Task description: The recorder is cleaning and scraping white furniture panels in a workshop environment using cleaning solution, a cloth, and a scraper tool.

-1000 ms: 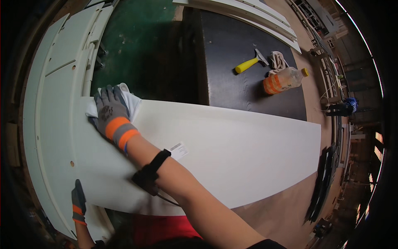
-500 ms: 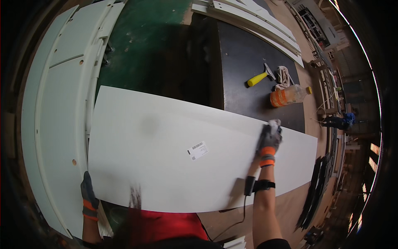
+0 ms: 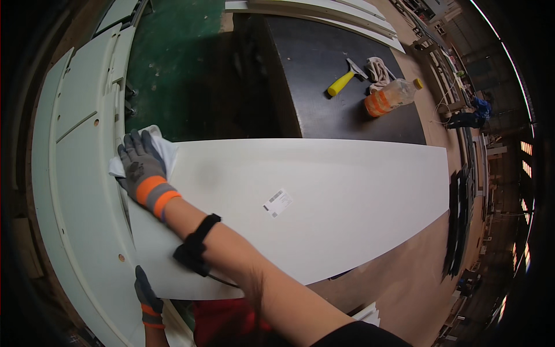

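A large white panel point(image 3: 312, 225) with a small printed label point(image 3: 278, 202) lies flat in front of me. My right hand point(image 3: 143, 165), in a grey and orange glove, presses a white cloth point(image 3: 167, 151) onto the panel's far left corner. Its fingers lie over the cloth, and that arm stretches across the panel. At the near left corner, my left hand point(image 3: 148, 295) in a matching glove holds the panel's edge; part of its fingers is hidden. A black strap point(image 3: 196, 246) with a dark device sits on my right forearm.
Beyond the panel stands a dark table point(image 3: 324, 75) with a yellow-handled scraper point(image 3: 342, 82), a crumpled rag point(image 3: 378, 74) and a clear bottle with orange bands point(image 3: 393, 97). Long white boards point(image 3: 81, 173) line the left. Another person point(image 3: 471, 115) is far off at right.
My right hand has swept with the cloth from the panel's far right side to its far left corner. My left hand stays at the near left corner. The view has shifted slightly.
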Motion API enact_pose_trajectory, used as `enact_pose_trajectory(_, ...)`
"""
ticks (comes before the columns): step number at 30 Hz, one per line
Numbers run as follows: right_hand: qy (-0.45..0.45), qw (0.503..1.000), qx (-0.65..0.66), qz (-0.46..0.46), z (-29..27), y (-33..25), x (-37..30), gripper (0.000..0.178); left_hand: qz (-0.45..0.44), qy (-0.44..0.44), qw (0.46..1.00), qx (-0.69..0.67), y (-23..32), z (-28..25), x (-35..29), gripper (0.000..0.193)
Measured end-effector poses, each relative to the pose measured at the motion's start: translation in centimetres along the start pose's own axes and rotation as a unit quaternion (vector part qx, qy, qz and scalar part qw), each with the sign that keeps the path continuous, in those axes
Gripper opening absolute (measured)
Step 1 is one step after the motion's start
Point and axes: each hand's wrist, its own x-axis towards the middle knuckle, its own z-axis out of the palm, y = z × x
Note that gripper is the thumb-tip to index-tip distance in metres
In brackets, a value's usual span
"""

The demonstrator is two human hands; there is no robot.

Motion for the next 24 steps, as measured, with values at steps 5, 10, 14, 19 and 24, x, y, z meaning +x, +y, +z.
enact_pose_trajectory(5,0.129,0.987,0.085,0.048,-6.3,4.7,-7.3,0.071,-0.002,-0.06,0.998,-0.022,-3.2,-3.4,0.9,0.056)
enact_pose_trajectory(10,0.221,0.897,-0.042,0.38,-16.3,17.4,-19.0,0.049,0.207,-0.091,0.964,0.136,-7.7,-5.1,1.1,0.052)
enact_pose_trajectory(14,0.311,0.832,-0.209,0.409,-18.7,24.8,-23.9,0.047,0.332,-0.19,0.886,0.262,-6.9,-5.4,1.7,0.069)
enact_pose_trajectory(19,0.164,0.96,-0.139,0.179,-7.3,7.7,-12.2,0.075,0.408,-0.201,0.879,0.141,-2.7,-3.2,1.0,0.07)
enact_pose_trajectory(24,0.106,0.991,0.049,-0.061,-0.8,-12.0,5.4,0.073,0.313,0.075,0.943,0.082,-24.7,-16.0,4.4,0.067)
